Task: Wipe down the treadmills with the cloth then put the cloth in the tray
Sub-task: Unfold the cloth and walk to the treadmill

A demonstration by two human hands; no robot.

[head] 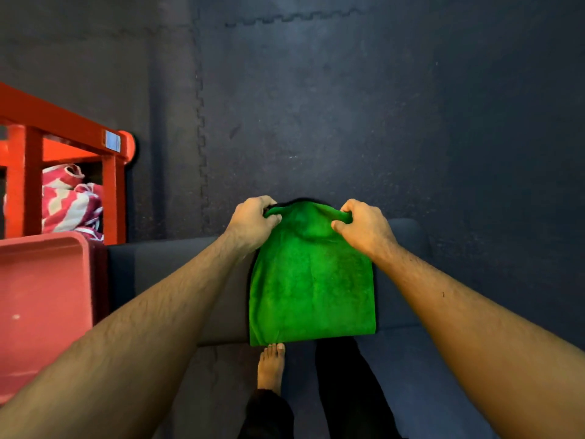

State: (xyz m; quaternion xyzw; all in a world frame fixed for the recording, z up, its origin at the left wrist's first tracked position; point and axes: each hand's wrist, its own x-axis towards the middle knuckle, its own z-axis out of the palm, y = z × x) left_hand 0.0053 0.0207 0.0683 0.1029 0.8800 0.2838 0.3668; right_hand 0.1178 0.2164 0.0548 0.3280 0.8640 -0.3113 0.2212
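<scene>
Dark mats (348,106) open ahead; left hand (253,223) and right hand (364,226) fingers pinch cloth (311,286) edge.

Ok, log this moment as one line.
left hand: grips green cloth | right hand: grips green cloth | red tray: without cloth

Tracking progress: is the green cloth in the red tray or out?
Out. The left hand and right hand pinch the cloth by its top corners; it hangs beside the tray.

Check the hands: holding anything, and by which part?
Both hold the green cloth by its top edge: left hand pinches the upper left corner, right hand the upper right. The cloth hangs down between them.
</scene>
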